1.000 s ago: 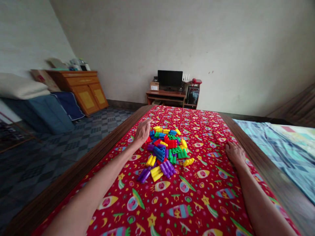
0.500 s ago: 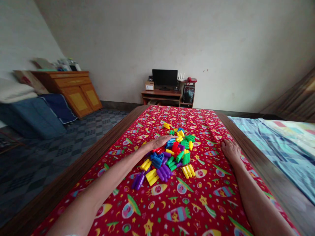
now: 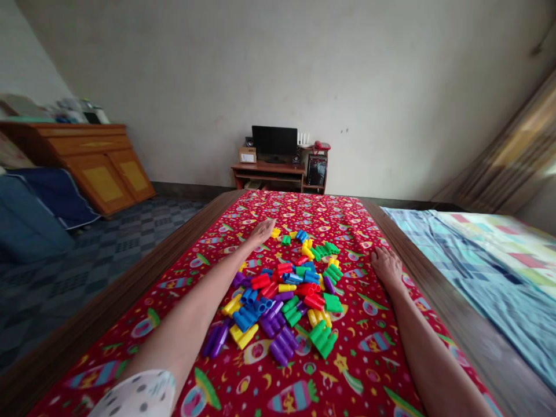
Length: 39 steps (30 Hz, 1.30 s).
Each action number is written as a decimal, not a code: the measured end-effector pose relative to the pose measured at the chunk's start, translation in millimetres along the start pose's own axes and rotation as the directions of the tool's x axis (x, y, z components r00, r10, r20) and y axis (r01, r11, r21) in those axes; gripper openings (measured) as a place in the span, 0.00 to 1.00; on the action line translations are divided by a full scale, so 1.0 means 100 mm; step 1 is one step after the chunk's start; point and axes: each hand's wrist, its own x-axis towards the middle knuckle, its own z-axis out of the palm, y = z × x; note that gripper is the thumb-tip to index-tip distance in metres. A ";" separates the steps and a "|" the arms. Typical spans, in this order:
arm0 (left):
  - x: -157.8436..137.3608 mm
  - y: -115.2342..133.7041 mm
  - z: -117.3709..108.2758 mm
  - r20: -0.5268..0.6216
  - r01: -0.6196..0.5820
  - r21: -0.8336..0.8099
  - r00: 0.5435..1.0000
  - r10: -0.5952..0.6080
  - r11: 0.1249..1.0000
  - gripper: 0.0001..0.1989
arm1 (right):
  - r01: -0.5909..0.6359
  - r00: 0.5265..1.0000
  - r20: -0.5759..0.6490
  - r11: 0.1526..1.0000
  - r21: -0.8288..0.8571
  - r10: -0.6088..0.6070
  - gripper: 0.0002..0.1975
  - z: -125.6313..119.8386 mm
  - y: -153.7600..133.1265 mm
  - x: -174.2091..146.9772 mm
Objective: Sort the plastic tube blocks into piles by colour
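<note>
Dozens of plastic building blocks, in red, blue, yellow, green and purple, are scattered in a loose heap on a worktop that is covered by a red cloth printed with rockets and stars. The left hand is stretched flat, fingers together and open, at the far left edge of the heap, just beside a yellow block and a green block; nothing is held in it. The left forearm is laid along the left side of the heap. The right hand is rested palm down on the cloth to the right of the blocks, fingers spread slightly, empty and apart from them. A bed with a pale blue patterned sheet is seen at the right. Against the far wall a low desk with a dark monitor is placed, and a wooden cabinet stands at the left.
</note>
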 end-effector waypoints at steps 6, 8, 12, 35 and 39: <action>0.28 0.41 0.43 0.368 -0.181 -0.156 0.902 0.227 0.971 0.27 | -0.005 1.000 0.010 1.000 0.019 0.005 0.18 0.00 -0.01 0.00; 0.27 0.63 0.56 0.474 -0.245 -0.229 0.817 0.328 0.942 0.24 | -0.010 1.000 0.014 1.000 0.022 0.009 0.18 -0.01 -0.01 -0.01; 0.02 1.01 0.72 0.594 -0.318 -0.343 0.655 0.466 0.884 0.20 | -0.002 1.000 0.014 1.000 0.026 0.002 0.19 -0.05 -0.03 -0.02; -1.95 0.13 0.17 -0.108 0.095 -0.107 0.988 -0.106 0.990 0.33 | 0.033 0.999 -0.031 0.999 0.028 -0.032 0.18 -0.06 -0.03 -0.04; -1.68 0.59 0.36 0.031 -0.014 -0.179 0.999 0.020 0.984 0.33 | 0.022 1.000 -0.020 0.999 0.035 -0.021 0.18 -0.07 -0.05 -0.03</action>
